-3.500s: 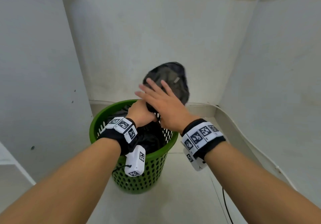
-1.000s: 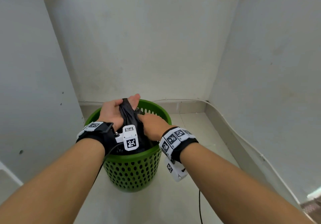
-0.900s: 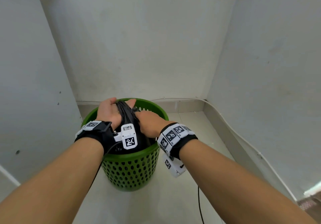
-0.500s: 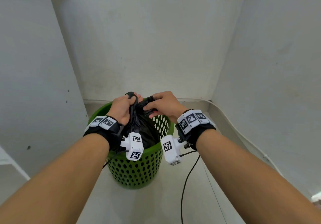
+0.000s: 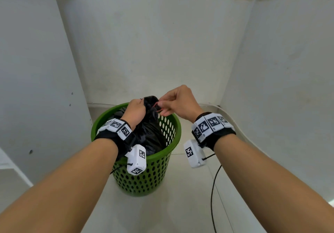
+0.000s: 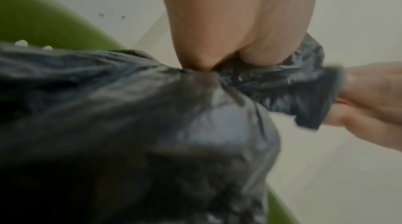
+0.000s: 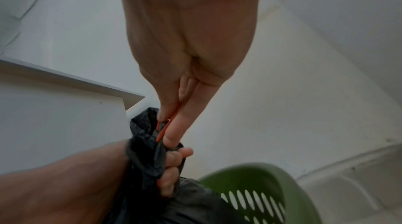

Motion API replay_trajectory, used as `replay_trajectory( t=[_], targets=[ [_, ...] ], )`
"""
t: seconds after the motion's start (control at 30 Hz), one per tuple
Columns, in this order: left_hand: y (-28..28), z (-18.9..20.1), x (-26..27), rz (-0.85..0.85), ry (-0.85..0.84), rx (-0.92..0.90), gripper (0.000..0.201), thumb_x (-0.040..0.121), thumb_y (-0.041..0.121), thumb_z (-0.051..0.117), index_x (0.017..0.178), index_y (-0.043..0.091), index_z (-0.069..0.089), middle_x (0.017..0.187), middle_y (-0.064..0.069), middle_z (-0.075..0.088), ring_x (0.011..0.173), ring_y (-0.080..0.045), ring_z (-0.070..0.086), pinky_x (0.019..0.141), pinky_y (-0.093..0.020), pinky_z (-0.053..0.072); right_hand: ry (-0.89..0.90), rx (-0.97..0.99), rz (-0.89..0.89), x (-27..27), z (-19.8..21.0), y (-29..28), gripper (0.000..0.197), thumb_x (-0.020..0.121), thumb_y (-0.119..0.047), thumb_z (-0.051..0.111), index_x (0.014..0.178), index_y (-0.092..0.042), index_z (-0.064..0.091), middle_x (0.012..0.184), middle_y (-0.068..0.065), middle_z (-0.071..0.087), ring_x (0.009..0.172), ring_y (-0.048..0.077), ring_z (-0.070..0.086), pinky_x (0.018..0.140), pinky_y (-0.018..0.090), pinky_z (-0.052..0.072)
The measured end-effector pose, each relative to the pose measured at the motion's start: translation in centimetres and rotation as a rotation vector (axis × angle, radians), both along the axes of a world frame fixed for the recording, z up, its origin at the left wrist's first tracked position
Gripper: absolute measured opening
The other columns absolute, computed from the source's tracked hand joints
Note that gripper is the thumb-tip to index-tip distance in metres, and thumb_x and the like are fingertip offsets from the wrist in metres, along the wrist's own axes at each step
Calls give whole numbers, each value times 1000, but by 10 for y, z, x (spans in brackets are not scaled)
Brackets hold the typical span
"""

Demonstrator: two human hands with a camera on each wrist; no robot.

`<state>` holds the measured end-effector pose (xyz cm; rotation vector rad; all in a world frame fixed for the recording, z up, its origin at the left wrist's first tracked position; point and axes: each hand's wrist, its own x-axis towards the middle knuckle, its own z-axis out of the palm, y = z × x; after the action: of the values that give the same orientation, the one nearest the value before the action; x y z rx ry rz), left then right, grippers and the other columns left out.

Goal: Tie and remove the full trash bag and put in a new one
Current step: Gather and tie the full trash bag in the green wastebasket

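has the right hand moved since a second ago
Yes. The right hand was low at the green bin's rim; now it is above it, pinching a red band.

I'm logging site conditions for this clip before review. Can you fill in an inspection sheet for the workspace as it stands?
Surface: pale tiled floor, the bin stands on it.
Job's things: black trash bag in the green perforated bin, neck gathered; thin red band at the neck. No new bag seen.
Clutter: nothing seen.
Grippers: left hand grips the bag's neck; right hand pinches the red band.
Cables: black cable hangs from the right wrist camera to the floor; white cable along the right wall's foot.
Surroundings: white walls, corner; white panel at left.
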<state>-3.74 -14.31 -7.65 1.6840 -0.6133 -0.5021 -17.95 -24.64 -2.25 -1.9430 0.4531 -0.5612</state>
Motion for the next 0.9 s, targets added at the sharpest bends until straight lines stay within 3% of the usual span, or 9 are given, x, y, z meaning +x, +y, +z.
replay_trajectory(
  t=[0.13,0.27,0.33,0.5,0.57,0.63,0.7,0.8,0.9],
  targets=[
    [-2,0,5,51,46,-11,31,99,28,49,78,8,58,76,-12,57,73,-22,57,68,-32,45,-80,-78,-99,-9,11,-13,6,89,-1,73,93,3,75,73,17,74,58,25,70,64,39,64],
    [-2,-1,8,75,109,-36,33,100,27,52,75,7,59,76,-14,62,71,-23,62,67,-32,51,-281,361,-109,-15,24,-28,14,94,2,62,105,4,71,75,11,66,67,23,65,80,41,62],
    [-5,0,7,57,132,-71,30,98,26,56,80,4,64,76,-15,65,70,-24,65,66,-32,53,-219,432,-37,-17,24,-29,20,93,0,58,110,0,68,68,4,58,65,21,59,75,40,59],
    [-1,1,11,19,300,-180,49,67,36,74,96,-4,71,95,-22,67,80,-30,64,76,-42,50,218,79,54,-16,15,-6,23,88,-19,73,107,-6,69,55,-5,54,52,14,50,63,29,52],
    [2,2,9,-12,369,-245,51,77,42,70,106,0,69,103,-21,64,82,-31,65,79,-43,52,281,-13,33,-7,6,3,48,84,-45,76,103,-1,72,57,4,55,52,17,52,63,27,51],
    [4,2,7,-100,425,-241,75,79,66,65,112,-1,69,107,-24,66,91,-35,66,91,-50,52,320,-91,-11,2,-5,11,72,78,-64,72,96,6,73,52,9,54,45,18,52,63,27,49],
    [11,6,-1,-210,465,-227,88,69,78,70,108,-1,67,100,-24,66,89,-35,64,92,-50,51,318,-120,-34,7,-11,15,64,82,-55,75,88,9,72,49,8,54,39,16,49,57,25,46],
    [16,11,-8,-201,377,-217,66,61,45,88,99,-4,65,91,-27,65,79,-35,65,77,-43,56,347,-150,-4,6,-9,12,21,86,-21,78,81,-1,74,73,11,70,45,14,49,49,24,46],
    [13,11,-4,-2,334,-214,46,64,22,74,100,-4,65,97,-30,65,83,-36,67,85,-48,55,378,-230,-2,-2,-7,0,8,89,-10,74,86,-10,81,78,5,74,44,6,47,42,17,40]
  ],
)
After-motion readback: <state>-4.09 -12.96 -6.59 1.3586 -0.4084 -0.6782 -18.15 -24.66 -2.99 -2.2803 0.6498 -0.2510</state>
